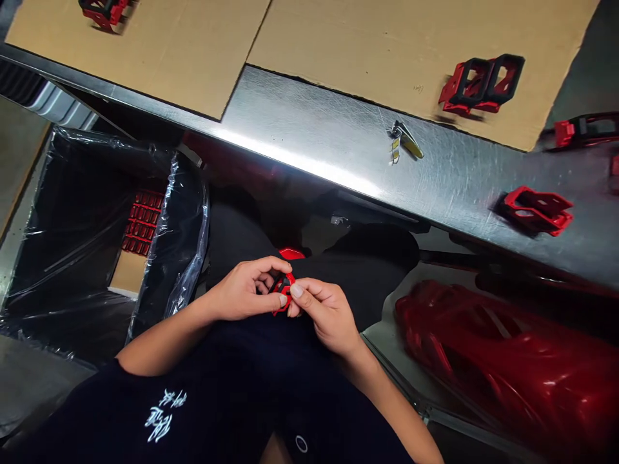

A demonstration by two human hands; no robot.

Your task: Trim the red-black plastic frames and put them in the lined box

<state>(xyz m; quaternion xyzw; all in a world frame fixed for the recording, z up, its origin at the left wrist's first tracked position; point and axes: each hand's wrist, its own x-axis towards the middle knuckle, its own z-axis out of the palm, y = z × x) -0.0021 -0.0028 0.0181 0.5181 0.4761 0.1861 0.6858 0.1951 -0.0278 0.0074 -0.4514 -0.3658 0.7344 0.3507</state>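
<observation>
A small red and black plastic part [282,290] is held between both my hands, low over my lap. My left hand [249,288] grips it from the left, thumb on the near side and forefinger over the top. From the right, my right hand [326,309] pinches it between thumb and fingers. Much of the part is hidden by my fingers. Beyond the hands, on the metal table [309,138], lie a nail clipper [405,140] and a red frame-shaped part [536,211].
Cardboard sheets [338,38] cover the table's far side, bearing red and black parts [481,82] and another [104,13]. At left stands a plastic-lined bin [62,212] with rows of red parts [142,222] inside. A red plastic bag [507,348] lies at right.
</observation>
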